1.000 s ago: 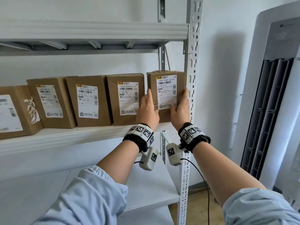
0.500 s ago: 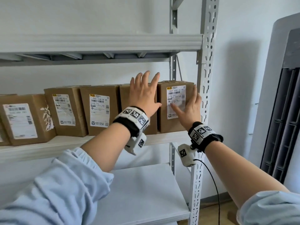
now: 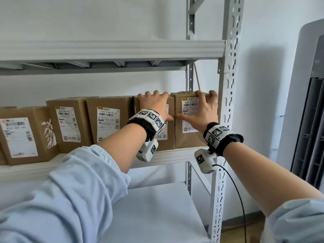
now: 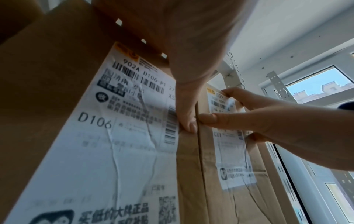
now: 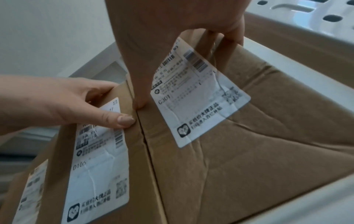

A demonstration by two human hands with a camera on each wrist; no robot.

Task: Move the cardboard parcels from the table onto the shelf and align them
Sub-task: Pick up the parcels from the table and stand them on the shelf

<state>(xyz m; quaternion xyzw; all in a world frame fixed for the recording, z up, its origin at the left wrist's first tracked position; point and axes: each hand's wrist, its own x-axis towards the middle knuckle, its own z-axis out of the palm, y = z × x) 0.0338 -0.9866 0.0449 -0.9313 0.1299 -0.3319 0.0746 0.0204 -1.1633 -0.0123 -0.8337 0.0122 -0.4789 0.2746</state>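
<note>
Left hand [image 3: 154, 106] hooked over D106 box [image 3: 168, 137] | right hand [image 3: 203, 109] clamped on C301 box [image 3: 189, 137], shelf's [image 3: 171, 155] right end | risk: uneven push skews fronts; rear gap probably unseen.

- A small storeroom or parcel room: a grey slotted-steel shelving rack [image 3: 229, 120] holds a row of 5 brown cardboard parcels [image 3: 108, 118] with printed shipping labels.
- Plain white walls [image 3: 263, 67]; a tall white floor-standing air conditioner [image 3: 308, 120] beside the rack.
</note>
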